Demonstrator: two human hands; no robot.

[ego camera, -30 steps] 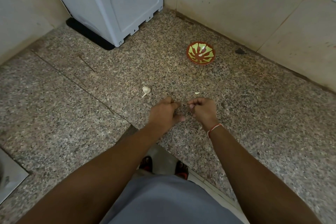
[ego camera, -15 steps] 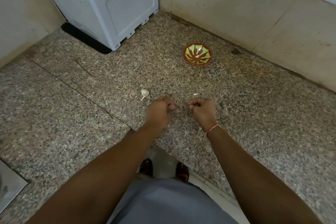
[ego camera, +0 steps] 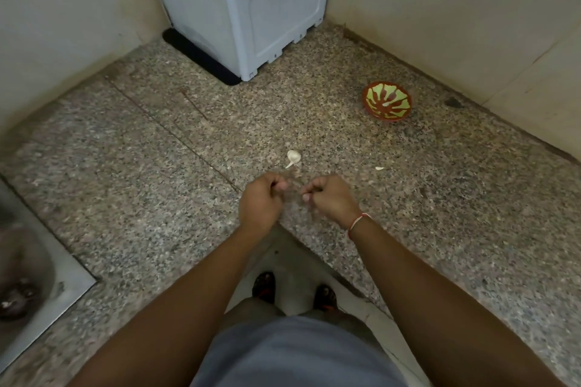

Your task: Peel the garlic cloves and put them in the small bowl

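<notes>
The table (ego camera: 408, 214) is speckled granite, grey-brown with dark flecks. At the upper right sits the small bowl (ego camera: 387, 101), red-brown outside with a light green inside crossed by red-brown radiating strokes. A whitish garlic clove (ego camera: 293, 156) lies mid-frame, a pale scrap of peel (ego camera: 379, 168) to its right. The appliance (ego camera: 245, 6) at the top is pale blue-grey. The walls (ego camera: 456, 9) are cream. A red-and-white thread (ego camera: 356, 222) circles the wrist right of centre.

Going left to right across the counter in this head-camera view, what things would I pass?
Steel sink → white appliance → left hand → garlic clove → right hand → small peel scrap → small bowl.
</notes>
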